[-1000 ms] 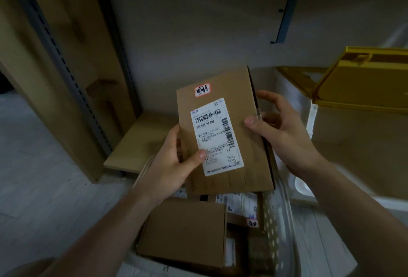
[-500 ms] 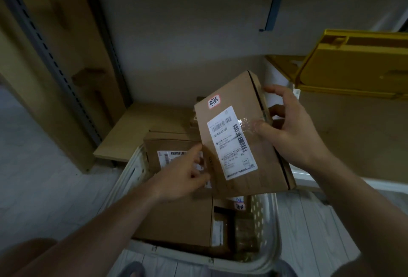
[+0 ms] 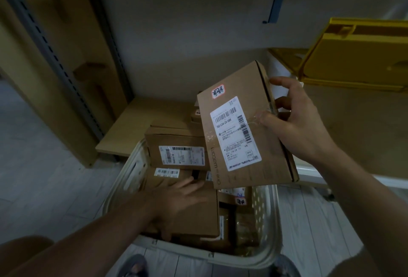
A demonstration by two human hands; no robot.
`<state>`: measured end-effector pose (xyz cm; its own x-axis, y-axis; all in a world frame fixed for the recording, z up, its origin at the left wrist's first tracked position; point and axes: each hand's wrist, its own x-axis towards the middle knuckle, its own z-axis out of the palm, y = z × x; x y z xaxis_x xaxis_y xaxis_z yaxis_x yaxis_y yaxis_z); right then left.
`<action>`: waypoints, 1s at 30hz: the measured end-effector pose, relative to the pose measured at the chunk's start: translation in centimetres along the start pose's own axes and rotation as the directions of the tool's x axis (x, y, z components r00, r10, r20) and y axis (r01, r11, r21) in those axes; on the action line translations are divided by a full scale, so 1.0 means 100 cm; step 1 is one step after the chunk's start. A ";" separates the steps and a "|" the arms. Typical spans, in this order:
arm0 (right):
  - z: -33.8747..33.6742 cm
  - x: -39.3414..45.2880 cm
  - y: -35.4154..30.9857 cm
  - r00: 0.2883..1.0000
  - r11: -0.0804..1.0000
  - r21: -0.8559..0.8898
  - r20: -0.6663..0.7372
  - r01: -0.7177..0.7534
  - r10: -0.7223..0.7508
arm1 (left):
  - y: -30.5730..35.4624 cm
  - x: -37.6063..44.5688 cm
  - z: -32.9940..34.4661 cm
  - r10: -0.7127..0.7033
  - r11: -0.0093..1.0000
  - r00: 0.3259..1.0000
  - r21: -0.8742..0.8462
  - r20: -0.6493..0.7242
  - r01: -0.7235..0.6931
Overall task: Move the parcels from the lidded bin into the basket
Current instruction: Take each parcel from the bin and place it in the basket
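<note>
The right hand [image 3: 300, 122] holds a flat brown parcel [image 3: 245, 126] by its right edge, thumb on the front and fingers curled round the back. The parcel is tilted and hangs in the air over the far right part of the basket [image 3: 270, 217]. A white label [image 3: 235, 133] with black bars is stuck on its front, and a small pink sticker [image 3: 218, 91] sits at 11 o'clock from the label.

The left hand [image 3: 178, 201] lies flat on a brown box [image 3: 198, 212] inside the basket, with its fingers spread and straight. It is blurry. At 12 o'clock from this hand is another box [image 3: 176, 148] with a white label, also in the basket.

The basket is white with little holes in its side. The yellow lidded bin [image 3: 357, 55] is at 2 o'clock from the held parcel, with its lid up. A grey shelf post [image 3: 55, 55] stands at 10 o'clock.
</note>
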<state>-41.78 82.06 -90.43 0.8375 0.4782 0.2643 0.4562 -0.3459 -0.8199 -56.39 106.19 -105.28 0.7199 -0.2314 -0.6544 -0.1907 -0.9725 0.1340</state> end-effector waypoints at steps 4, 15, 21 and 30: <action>0.000 0.000 0.002 1.000 1.000 -0.012 0.001 -0.006 0.006 | 0.001 0.007 0.008 -0.009 0.998 0.997 0.059 -0.077 0.014; -0.007 -0.001 0.002 1.000 1.000 0.017 0.023 0.016 -0.016 | 0.003 -0.018 -0.034 -0.013 0.998 1.000 -0.065 0.003 0.013; -0.009 -0.001 -0.001 0.998 1.000 0.010 0.062 0.022 -0.023 | -0.019 -0.039 -0.049 -0.107 0.971 0.967 -0.235 -0.231 0.051; -0.010 0.001 0.001 0.994 0.998 0.011 0.085 0.062 -0.063 | -0.044 -0.041 -0.059 -0.310 0.939 0.689 -0.323 -0.655 0.116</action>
<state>-41.36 81.21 -89.99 0.7787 0.5657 0.2714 0.5042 -0.3068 -0.8073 -54.53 111.27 -98.80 0.9923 0.1235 -0.0050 0.1197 -0.9494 0.2903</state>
